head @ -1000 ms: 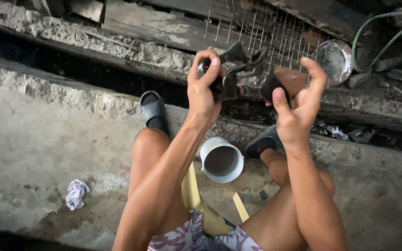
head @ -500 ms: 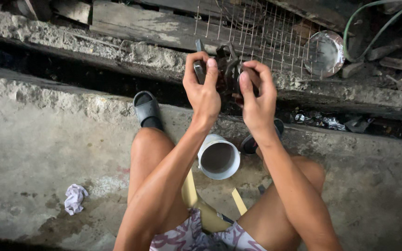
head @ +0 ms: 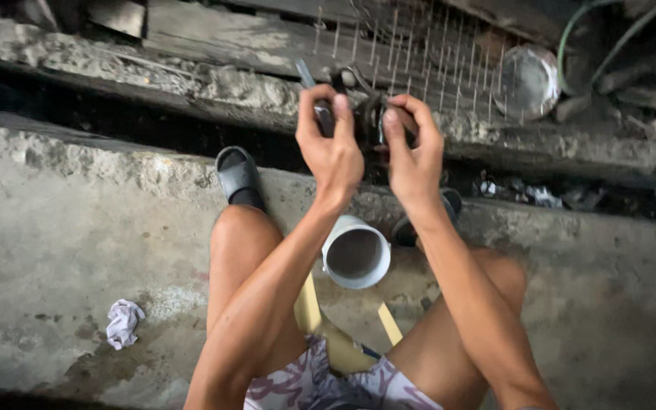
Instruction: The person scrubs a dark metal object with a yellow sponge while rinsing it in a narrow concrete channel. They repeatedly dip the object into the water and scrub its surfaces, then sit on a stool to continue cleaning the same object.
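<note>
While seated, both hands — left hand (head: 333,148), right hand (head: 411,148) — gripping dark metal part (head: 366,114), above grey cup (head: 355,253)

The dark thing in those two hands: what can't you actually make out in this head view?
- Dark object: its kind and shape; the left hand and right hand cover it, and it is blurred.
- Right sandal: mostly behind the right forearm.
- White pipe: its inside is in shadow.
- Yellow stool: hidden by the legs.
</note>
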